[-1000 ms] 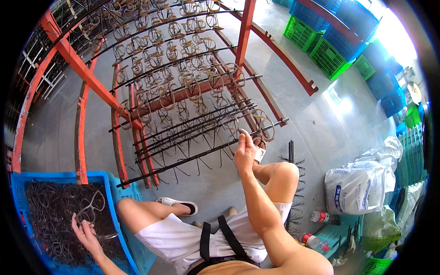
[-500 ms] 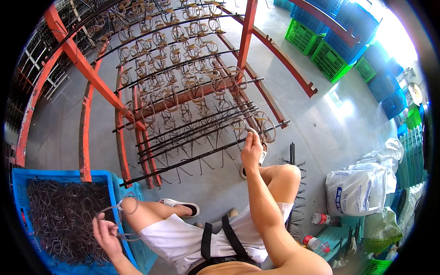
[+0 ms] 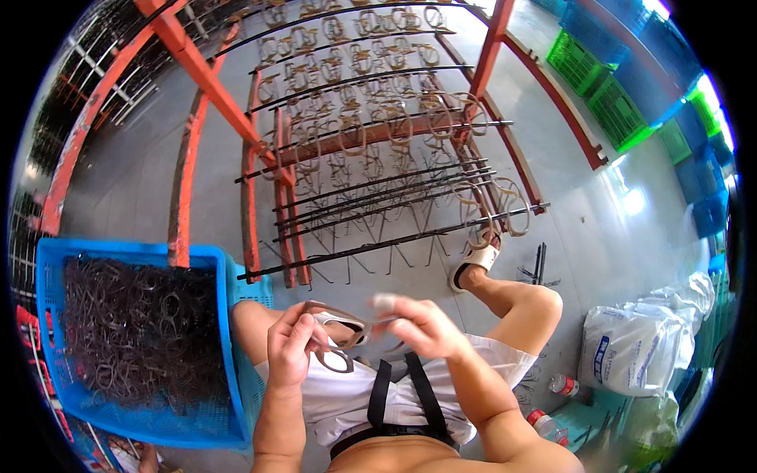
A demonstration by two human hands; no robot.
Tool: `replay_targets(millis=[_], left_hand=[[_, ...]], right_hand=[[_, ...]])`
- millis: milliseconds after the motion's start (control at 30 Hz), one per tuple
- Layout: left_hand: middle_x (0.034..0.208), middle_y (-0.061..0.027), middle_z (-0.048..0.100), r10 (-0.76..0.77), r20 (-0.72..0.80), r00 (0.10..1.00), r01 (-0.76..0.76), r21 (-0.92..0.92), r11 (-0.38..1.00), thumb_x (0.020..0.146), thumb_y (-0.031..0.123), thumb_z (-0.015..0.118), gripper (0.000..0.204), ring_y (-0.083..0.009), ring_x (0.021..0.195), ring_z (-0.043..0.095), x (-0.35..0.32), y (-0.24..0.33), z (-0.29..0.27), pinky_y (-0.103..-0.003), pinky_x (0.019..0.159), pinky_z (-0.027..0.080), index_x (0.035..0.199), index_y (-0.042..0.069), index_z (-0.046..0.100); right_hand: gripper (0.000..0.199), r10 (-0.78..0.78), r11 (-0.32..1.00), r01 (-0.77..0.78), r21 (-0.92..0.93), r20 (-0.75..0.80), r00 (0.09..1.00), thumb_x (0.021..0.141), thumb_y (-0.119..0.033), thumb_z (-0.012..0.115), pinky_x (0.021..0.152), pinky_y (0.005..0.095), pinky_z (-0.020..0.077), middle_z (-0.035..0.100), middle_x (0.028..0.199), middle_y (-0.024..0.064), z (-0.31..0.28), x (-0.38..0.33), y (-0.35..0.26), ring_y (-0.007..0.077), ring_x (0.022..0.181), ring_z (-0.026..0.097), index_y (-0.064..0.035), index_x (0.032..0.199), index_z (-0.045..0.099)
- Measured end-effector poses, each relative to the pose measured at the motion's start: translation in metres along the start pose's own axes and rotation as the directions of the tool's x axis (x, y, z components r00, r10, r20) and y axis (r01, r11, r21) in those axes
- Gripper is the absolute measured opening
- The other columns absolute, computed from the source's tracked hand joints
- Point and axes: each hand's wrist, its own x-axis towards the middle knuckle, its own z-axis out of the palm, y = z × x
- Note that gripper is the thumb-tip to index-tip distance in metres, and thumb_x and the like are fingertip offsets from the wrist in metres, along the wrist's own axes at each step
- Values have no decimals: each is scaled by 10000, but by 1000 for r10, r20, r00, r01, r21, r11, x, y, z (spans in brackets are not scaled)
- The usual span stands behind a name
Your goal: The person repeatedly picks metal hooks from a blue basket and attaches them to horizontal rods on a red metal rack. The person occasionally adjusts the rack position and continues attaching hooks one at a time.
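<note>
Grey concrete floor (image 3: 631, 236); orange rack (image 3: 378, 158) hung with frames; blue crate (image 3: 229, 331) of frames at left. Left hand (image 3: 290, 347), right hand (image 3: 414, 325) pinching brown eyeglass frame (image 3: 339, 335) over lap.

Green crates (image 3: 599, 79) far right; white sacks (image 3: 631, 355); bottles (image 3: 561, 385) on floor.

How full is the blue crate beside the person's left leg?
Nearly full. The blue crate holds a dense heap of dark eyeglass frames that covers its floor wall to wall and rises close to the rim.
</note>
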Motion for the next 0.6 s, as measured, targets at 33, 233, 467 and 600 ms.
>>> replay_targets(millis=[33, 233, 467, 600], left_hand=[[652, -42, 572, 29, -29, 999, -29, -4, 1000, 937, 243, 461, 303, -53, 495, 403, 3, -1, 0, -179, 470, 289, 1088, -3, 553], [1199, -140, 431, 332, 110, 937, -339, 519, 785, 864, -49, 401, 377, -81, 641, 480, 10, -11, -2, -209, 579, 437, 1239, -18, 421], [1337, -154, 313, -26, 114, 993, -25, 422, 906, 625, -151, 307, 594, -308, 1324, 285, -15, -10, -66, -407, 1089, 231, 1204, -39, 383], [1405, -169, 163, -137, 249, 959, 3, 474, 880, 558, -162, 292, 651, -326, 1380, 84, -32, 12, -92, -430, 1112, 98, 1188, -25, 383]], right_hand=[[246, 197, 967, -213, 143, 116, 973, 895, -121, 528, 627, 279, 474, 588, 741, 98, 6, -3, 0, 162, 659, 569, 9, 1101, 562], [190, 84, 993, 24, 113, -846, 526, 956, -189, 436, 381, 210, 327, 459, 578, -13, -38, 20, 65, 53, 447, 395, -27, 936, 533], [197, 187, 982, -95, 164, -924, 333, 956, -218, 449, 426, 187, 304, 504, 607, -24, -28, 51, 111, 37, 486, 390, -57, 1027, 538], [178, 363, 854, 203, 478, -830, 424, 951, -209, 442, 404, 190, 271, 472, 589, -36, -29, 51, 110, 41, 471, 364, -80, 1024, 539]])
